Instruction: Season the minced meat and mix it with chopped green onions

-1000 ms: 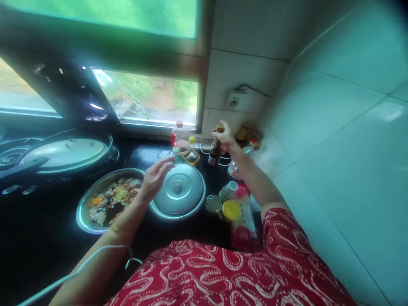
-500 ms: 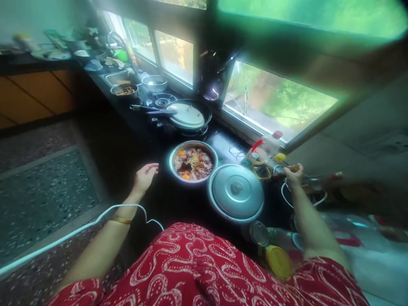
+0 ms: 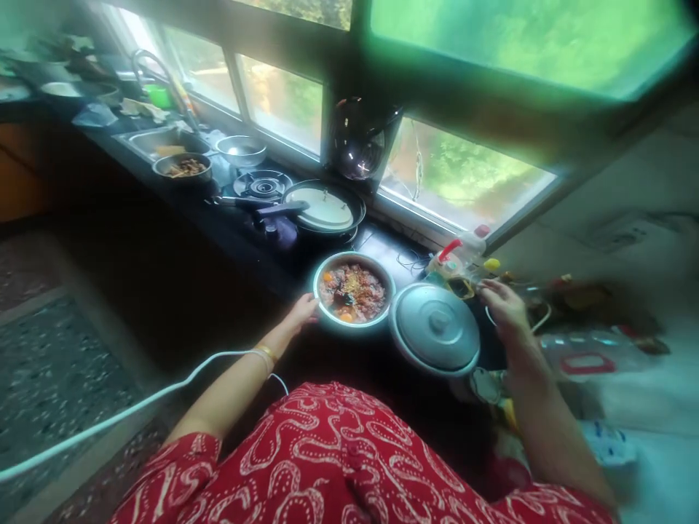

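Observation:
A round metal bowl (image 3: 354, 326) holds minced meat with yolk-like orange patches, a dark patch and tan powder on top. My left hand (image 3: 302, 313) is at the bowl's left side, its fingers closed against the rim. On the right, my right hand (image 3: 505, 309) is raised among small jars and bottles, with fingers curled together; whatever may be in them is too blurred to name. Between the bowl and that hand sits a metal pot (image 3: 407, 349) covered by a lid (image 3: 418, 324) with a round knob.
Behind the bowl, a pan with a pale lid (image 3: 322, 207) sits on the stove, beside a bare burner (image 3: 266, 187). Farther left are a pan of brown pieces (image 3: 186, 169), a steel bowl (image 3: 241, 149) and the sink (image 3: 136, 142). A white cable (image 3: 180, 382) crosses my left forearm.
My left hand has moved right and up to the bowl's rim. My right hand has shifted slightly; the brown thing at its fingers no longer shows clearly. The view has turned.

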The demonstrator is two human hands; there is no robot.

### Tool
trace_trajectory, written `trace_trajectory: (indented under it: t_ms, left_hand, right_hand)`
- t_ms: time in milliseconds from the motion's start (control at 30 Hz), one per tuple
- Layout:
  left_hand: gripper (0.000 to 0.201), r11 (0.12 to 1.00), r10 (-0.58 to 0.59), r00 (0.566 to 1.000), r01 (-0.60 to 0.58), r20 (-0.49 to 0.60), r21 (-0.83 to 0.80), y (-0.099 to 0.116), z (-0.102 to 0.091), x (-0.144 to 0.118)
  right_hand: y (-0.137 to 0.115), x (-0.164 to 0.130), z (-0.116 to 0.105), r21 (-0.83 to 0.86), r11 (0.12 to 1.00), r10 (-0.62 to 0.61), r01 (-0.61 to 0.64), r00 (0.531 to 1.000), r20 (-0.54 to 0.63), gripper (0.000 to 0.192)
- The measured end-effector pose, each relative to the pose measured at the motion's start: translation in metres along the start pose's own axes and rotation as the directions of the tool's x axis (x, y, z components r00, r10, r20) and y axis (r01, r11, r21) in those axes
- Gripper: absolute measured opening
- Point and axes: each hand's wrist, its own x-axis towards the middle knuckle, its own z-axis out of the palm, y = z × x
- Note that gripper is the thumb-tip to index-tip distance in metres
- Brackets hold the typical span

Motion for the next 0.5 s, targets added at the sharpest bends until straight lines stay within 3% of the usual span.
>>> trace_trajectory:
  t_ms: [67, 167, 233, 367, 500]
  left_hand:
    - [0.031, 0.999, 0.007, 0.999, -0.005, 0.048, -0.042, -0.001, 0.002, 0.015]
    - [0.025, 0.999, 0.051, 0.999, -0.051, 0.013, 0.011, -0.004, 0.0, 0.031]
    - [0.024, 0.996, 0.081, 0.996, -0.082, 0.023, 0.04, -0.005, -0.008, 0.036]
    - [0.023, 0.989, 0.108, 0.991, -0.116, 0.083, 0.094, -0.001, -0.034, 0.042]
    - [0.017, 0.975, 0.145, 0.987, -0.155, 0.074, 0.161, 0.006, -0.057, 0.053]
  right_hand:
    - [-0.019, -0.057, 0.048, 0.008, 1.0, 0.015, -0.016, 0.992, 0.127, 0.041]
    - [-0.029, -0.126, 0.113, -0.039, 0.999, 0.01, 0.001, 0.961, 0.276, 0.037]
    - [-0.024, -0.157, 0.143, -0.056, 0.998, 0.038, -0.023, 0.958, 0.284, 0.037]
    - [-0.005, -0.186, 0.175, -0.097, 0.995, 0.04, -0.016, 0.968, 0.249, 0.041]
    - [0.015, -0.18, 0.197, -0.222, 0.963, -0.118, 0.156, 0.978, 0.175, 0.043]
